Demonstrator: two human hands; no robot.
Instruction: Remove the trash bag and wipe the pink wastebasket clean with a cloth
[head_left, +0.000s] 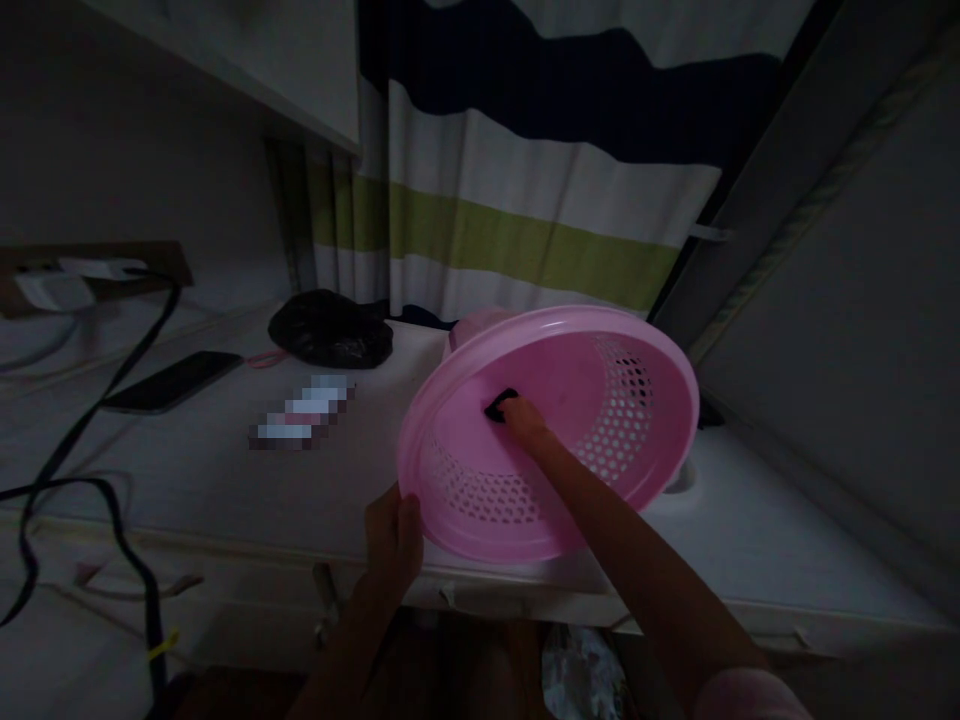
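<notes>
A pink plastic basket (574, 385) with perforated sides is tilted over the desk, its wide mouth facing me. My left hand (394, 535) is closed on the lower left of its rim, thumb on the near side. Deep inside the basket, my right hand (523, 420) is closed on a small black cloth-like piece (501, 404), which lies against the inner surface. The dim light hides what exactly the black piece is. Part of another pink object (480, 322) shows behind the rim.
On the white desk (360, 480) lie a black plastic bag (330, 330), a dark flat phone-like device (176, 382) and a pixelated item (304, 412). A black cable (112, 380) runs from chargers (56, 287) at left. A striped curtain (525, 225) hangs behind; a plastic bag (581, 670) sits below.
</notes>
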